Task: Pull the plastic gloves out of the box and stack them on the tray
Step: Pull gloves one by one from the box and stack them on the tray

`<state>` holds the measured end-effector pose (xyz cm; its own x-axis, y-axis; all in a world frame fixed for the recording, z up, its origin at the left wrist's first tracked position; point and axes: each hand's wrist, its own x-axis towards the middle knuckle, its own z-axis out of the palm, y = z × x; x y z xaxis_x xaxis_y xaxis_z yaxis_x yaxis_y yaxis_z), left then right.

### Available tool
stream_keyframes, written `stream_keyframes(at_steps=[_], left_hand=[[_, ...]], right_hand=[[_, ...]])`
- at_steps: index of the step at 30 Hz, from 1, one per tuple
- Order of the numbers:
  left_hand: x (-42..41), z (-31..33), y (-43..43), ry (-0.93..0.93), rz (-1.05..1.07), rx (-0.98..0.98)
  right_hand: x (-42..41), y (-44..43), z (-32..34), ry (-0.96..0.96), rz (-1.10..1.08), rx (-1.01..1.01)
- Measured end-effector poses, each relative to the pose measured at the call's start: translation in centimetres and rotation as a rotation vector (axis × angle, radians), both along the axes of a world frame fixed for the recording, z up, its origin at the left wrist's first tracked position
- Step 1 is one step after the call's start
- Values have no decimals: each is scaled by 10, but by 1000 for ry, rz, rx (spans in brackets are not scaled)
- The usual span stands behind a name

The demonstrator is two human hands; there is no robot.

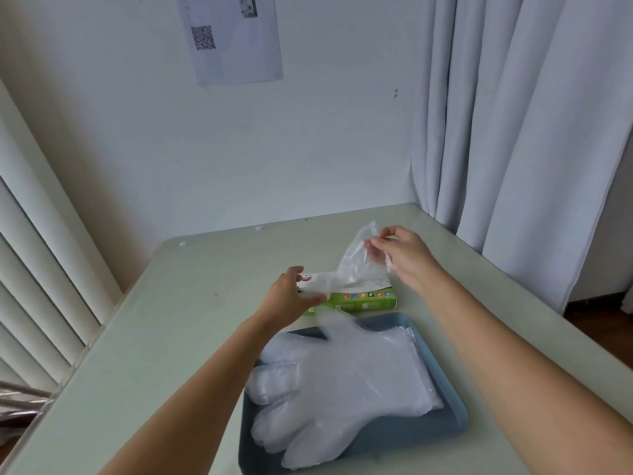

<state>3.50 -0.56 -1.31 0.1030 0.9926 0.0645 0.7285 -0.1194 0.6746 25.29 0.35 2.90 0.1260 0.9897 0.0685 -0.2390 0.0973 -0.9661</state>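
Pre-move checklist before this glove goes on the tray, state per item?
1. Right hand pinches glove: ok.
2. Left hand grips box, steadying it: ok.
3. Glove free of box: not ok, its lower end is in the opening.
4. Tray close by on the near side of box: ok.
5. Stack lying flat on tray: ok.
6. Second glove dragged along: cannot tell.

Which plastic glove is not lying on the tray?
The glove the right hand pinches above the green box; the other gloves lie stacked on the blue tray.
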Motion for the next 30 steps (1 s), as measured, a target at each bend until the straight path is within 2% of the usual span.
stream_keyframes(at_steps=[6, 10, 13, 16, 18, 19, 22, 23, 24, 26, 30], left_hand=[[1, 5, -1, 160, -65, -93], [5, 6, -8, 418, -131, -23], [15, 7, -12, 497, -133, 10], [17, 11, -6, 470, -126, -34], [11, 20, 0, 296, -157, -96], [7, 28, 1, 90, -139, -133], [-2, 50, -3, -724, -95, -261], [-4, 58, -9, -893, -123, -311], [-4, 64, -14, -981, -172, -366], [-3, 77, -31, -1024, -319, -501], [5, 86, -58, -1072, -583, -646]], right_hand=[[-17, -24, 51, -46, 125, 190], [-22, -33, 59, -71, 99, 217], [-24, -38, 66, 103, 77, 201], [-20, -49, 85, 311, 106, 190], [-19, -59, 99, 334, 147, 193], [-18, -65, 106, 306, 163, 204], [-17, -80, 122, 117, 173, 249], [-17, -84, 126, 26, 165, 258], [-17, -88, 129, -72, 153, 263], [-19, -94, 130, -242, 132, 275], [-18, -101, 127, -391, 81, 272]])
